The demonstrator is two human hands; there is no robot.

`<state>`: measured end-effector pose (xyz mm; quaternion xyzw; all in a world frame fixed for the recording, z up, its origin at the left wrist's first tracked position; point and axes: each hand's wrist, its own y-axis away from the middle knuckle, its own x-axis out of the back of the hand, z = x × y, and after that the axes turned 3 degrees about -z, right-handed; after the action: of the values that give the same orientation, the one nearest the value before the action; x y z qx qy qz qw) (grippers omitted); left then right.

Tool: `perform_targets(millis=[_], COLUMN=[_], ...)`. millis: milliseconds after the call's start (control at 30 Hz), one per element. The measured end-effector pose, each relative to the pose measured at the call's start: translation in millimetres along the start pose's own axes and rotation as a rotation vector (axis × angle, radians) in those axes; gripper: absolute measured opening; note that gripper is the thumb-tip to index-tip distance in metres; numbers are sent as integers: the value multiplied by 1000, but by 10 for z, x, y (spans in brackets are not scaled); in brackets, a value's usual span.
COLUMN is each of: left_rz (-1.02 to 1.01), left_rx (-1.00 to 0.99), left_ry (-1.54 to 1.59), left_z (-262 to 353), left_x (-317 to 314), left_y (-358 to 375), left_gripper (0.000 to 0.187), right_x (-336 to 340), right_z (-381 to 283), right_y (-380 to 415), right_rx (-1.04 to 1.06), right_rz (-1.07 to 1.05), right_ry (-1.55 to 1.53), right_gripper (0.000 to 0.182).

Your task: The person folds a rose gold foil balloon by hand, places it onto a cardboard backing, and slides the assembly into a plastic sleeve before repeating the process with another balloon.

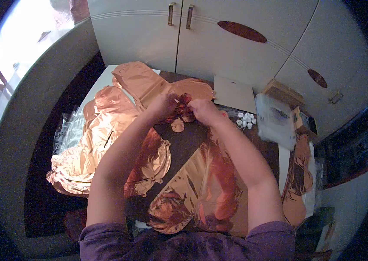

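Shiny copper-coloured foil sheets, shaped like flat balloons, cover much of the dark table. Both my hands meet over the table's far part, at a small crumpled piece of foil [185, 114]. My left hand [165, 105] has its fingers closed on the left side of this piece, and my right hand [205, 110] pinches it on the right. A rounded foil tab [177, 125] hangs below my fingers. Behind my hands spreads a flat foil balloon [142, 82]. Close to my body lies a large foil balloon [218, 191], partly under my right forearm.
A bright foil pile [101, 130] lies left, beside clear plastic bags [69, 130]. Small white items [245, 120], a flat pale board [235, 93], a clear plastic packet [275, 119] and a cardboard box [283, 92] stand right. More foil [297, 182] lies at the right edge. White cabinets [236, 56] rise behind.
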<state>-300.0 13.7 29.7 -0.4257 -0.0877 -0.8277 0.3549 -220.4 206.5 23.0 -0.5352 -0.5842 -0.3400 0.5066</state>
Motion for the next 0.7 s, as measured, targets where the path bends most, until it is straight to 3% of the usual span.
perform_targets(millis=[167, 333, 433, 533, 633, 700], left_rz=[-163, -26, -2, -22, 58, 80], left_rx=[83, -100, -58, -30, 8, 56], left_ry=[220, -165, -356, -461, -347, -439], left_z=[260, -46, -159, -236, -86, -18], left_x=[168, 1, -78, -33, 183, 366], left_y=[143, -28, -146, -245, -223, -288], left_gripper=[25, 32, 32, 29, 25, 24], right_x=[24, 160, 115, -61, -182, -293], right_z=[-28, -211, -301, -257, -201, -171], right_y=[-83, -120, -96, 22, 77, 90], right_rx=[-11, -85, -51, 33, -17, -166], right_rz=[105, 365, 542, 364, 366, 338], right_ry=[84, -110, 66, 241, 329, 274], right_gripper=[14, 15, 22, 31, 48, 58])
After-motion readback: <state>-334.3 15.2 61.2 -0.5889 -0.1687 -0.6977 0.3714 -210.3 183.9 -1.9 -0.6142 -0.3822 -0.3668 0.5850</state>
